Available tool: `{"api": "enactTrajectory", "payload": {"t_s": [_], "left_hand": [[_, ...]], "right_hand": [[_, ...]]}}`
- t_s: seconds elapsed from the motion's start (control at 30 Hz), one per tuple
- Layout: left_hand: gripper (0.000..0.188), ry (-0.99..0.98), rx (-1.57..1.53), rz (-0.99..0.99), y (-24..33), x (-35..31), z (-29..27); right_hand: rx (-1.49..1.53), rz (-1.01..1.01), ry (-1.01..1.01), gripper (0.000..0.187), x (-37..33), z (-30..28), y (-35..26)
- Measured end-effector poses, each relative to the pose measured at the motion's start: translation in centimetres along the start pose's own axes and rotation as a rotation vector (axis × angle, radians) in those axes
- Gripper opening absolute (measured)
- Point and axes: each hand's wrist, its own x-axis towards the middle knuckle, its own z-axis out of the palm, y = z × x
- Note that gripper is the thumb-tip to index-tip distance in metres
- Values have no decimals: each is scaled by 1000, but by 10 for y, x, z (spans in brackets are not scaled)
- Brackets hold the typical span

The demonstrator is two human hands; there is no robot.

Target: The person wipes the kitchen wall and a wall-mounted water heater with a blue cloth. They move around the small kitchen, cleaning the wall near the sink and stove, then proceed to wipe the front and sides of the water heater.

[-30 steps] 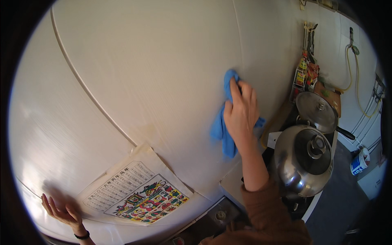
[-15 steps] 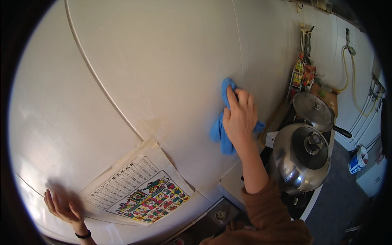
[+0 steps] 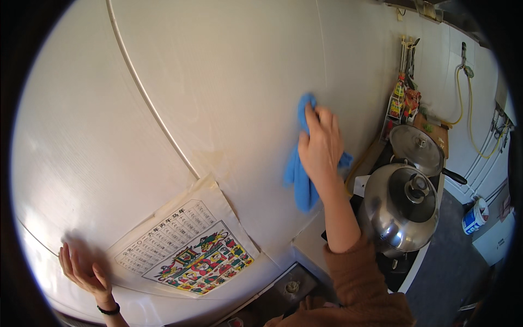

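1. Brown sleeve (image 3: pixel 357 272): plain cloth, creased and gathered, its edge well behind the fingers of the right hand (image 3: pixel 322 150).
2. Black wristband (image 3: pixel 109 310): narrow, set behind the palm and fingers of the left hand (image 3: pixel 86 273).

Bright blue cloth (image 3: pixel 305 188) against an off-white wall (image 3: pixel 229 82)
Pale paper sheet (image 3: pixel 182 237) with black rows of print, panel (image 3: pixel 201 262) patterned red, green and yellow — brown sleeve (image 3: pixel 357 275), black wristband (image 3: pixel 110 310), silvery pot (image 3: pixel 384 231), yellow hose (image 3: pixel 470 114).
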Motion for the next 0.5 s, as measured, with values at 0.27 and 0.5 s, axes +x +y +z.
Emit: {"api": "enactTrajectory", "payload": {"t_s": [0.27,0.5], "left_hand": [[47,-13,31,43,3,5,-1],[47,-37,35,57,5,10,-1]], "right_hand": [[-14,-87,81,46,38,-8,-24],[-79,-128,103,42,67,-16,-31]]}}
